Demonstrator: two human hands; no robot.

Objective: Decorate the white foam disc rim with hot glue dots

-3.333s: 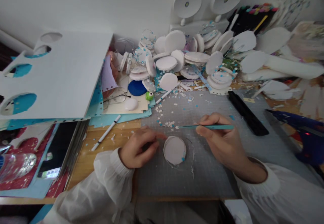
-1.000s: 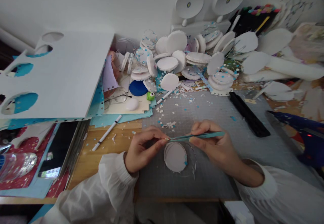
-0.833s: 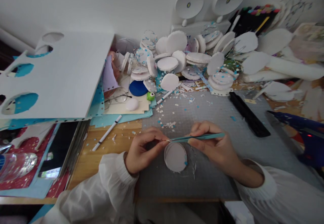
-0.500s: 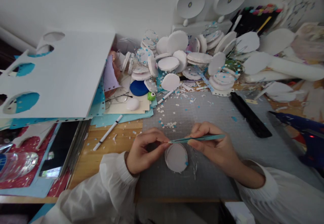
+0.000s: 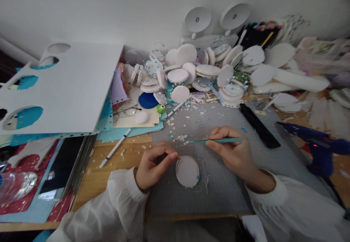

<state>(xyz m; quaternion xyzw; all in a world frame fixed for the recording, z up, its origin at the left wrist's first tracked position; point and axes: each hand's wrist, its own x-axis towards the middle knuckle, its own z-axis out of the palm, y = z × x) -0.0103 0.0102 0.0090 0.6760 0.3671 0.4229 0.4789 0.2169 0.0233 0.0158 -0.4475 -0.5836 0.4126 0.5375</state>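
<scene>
A white round disc (image 5: 187, 171) lies flat on the grey cutting mat (image 5: 229, 183) in front of me, with a small blue speck at its right edge. My left hand (image 5: 153, 163) rests at the disc's left edge, thumb and forefinger pinched together beside it. My right hand (image 5: 232, 151) holds teal tweezers (image 5: 216, 140) level above the mat, their tips pointing left toward a small heap of white and blue confetti (image 5: 180, 137). The tweezer tips sit a little above and behind the disc.
A pile of white discs (image 5: 191, 70) fills the back of the desk. A black ruler (image 5: 258, 125) and a blue glue gun (image 5: 314, 143) lie at the right. A white punched board (image 5: 62, 85), white pens (image 5: 115, 148) and glasses (image 5: 125, 109) are at the left.
The tweezer tips have left my left fingertips and moved up and away toward the confetti. My left hand dropped back to the disc's edge. The view tilted slightly.
</scene>
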